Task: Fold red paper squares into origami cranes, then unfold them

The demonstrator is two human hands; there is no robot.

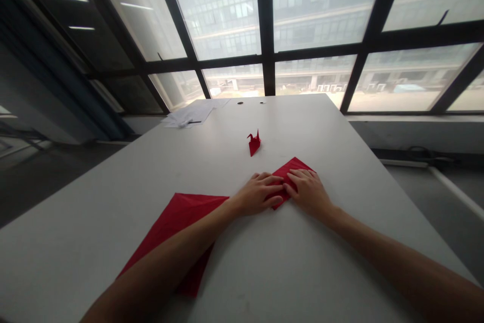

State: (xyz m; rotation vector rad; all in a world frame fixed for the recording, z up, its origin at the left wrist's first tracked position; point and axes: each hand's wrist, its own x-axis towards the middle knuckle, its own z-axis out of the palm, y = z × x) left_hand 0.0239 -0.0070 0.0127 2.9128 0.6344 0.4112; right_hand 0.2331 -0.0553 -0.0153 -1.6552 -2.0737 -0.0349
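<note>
A folded piece of red paper (289, 165) lies flat on the white table, partly covered by both hands. My left hand (260, 193) rests on its left side with the fingers stretched out toward the right. On its right side lies my right hand (308, 191), fingers spread and pressing flat on the paper. The fingertips of the two hands come close together near the middle of the sheet. Beyond them stands a small red origami crane (254, 143). Under my left forearm is a larger red sheet (170, 222), partly hidden by the arm.
White papers (189, 114) lie in a loose pile at the table's far left, with a dark pen-like item (194, 122) on them. The white table (295, 272) reaches toward large windows (227, 10). Its right edge drops to the floor.
</note>
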